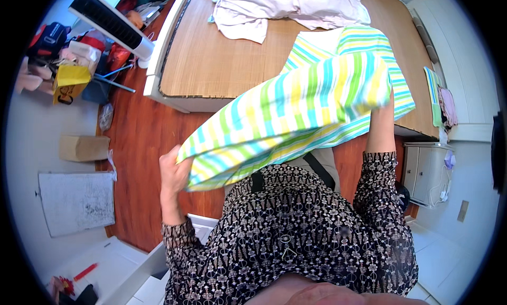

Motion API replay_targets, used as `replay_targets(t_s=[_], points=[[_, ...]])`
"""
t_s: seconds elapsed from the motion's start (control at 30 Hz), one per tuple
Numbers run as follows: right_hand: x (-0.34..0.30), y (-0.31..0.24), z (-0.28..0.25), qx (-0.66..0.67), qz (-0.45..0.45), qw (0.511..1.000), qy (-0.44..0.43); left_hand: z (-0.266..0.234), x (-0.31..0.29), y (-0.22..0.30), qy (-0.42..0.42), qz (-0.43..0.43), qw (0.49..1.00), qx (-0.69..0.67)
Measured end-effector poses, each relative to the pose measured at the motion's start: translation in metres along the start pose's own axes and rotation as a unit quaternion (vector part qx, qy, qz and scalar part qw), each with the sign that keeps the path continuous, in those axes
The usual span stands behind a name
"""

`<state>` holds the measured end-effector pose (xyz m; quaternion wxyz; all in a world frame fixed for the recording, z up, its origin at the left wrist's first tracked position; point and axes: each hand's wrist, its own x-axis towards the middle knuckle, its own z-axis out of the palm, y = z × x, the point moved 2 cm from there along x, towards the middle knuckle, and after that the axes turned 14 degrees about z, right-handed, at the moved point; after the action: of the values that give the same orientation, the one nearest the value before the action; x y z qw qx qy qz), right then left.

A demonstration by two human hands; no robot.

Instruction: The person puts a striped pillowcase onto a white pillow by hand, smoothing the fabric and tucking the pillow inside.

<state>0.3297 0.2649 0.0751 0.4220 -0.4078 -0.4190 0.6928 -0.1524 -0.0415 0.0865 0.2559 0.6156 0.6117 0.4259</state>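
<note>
A large cloth (274, 112) with green, yellow, blue and white stripes stretches slantwise in front of my body. My left hand (175, 170) is closed round its lower left end. At the upper right, the fabric is held up at my right hand (388, 101), whose fingers are mostly covered by the folds; the cloth bunches there and looks blurred by motion. The far part of the cloth rests on the bed's woven mat (222, 67). A pale pink garment or cloth (248, 14) lies farther back on the same mat.
The white bed frame (151, 86) is ahead of me. At left stand a tower fan (113, 27), a yellow bag (71, 83) and a cardboard box (84, 148). A small cabinet (425, 173) is at right, and folded textiles (434, 94) lie on the bed's right edge.
</note>
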Motion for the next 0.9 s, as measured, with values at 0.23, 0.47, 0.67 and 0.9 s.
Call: replay_targets(t_s=[0.23,0.47,0.67,0.9], points=[[-0.023,0.053,0.127,-0.274,0.041,0.93,-0.24,0.003,-0.002,-0.02,-0.206,-0.084,0.946,0.235],[-0.051,0.071,0.178,-0.182,0.124,0.904,-0.367,0.059,0.109,0.062,-0.148,-0.012,0.966,-0.213],[-0.079,0.087,0.225,-0.22,0.123,0.845,-0.472,0.149,0.186,0.112,-0.516,0.05,0.848,0.111],[-0.091,0.115,0.195,-0.139,0.073,0.857,-0.491,0.176,0.184,0.098,-0.403,-0.071,0.873,-0.266]])
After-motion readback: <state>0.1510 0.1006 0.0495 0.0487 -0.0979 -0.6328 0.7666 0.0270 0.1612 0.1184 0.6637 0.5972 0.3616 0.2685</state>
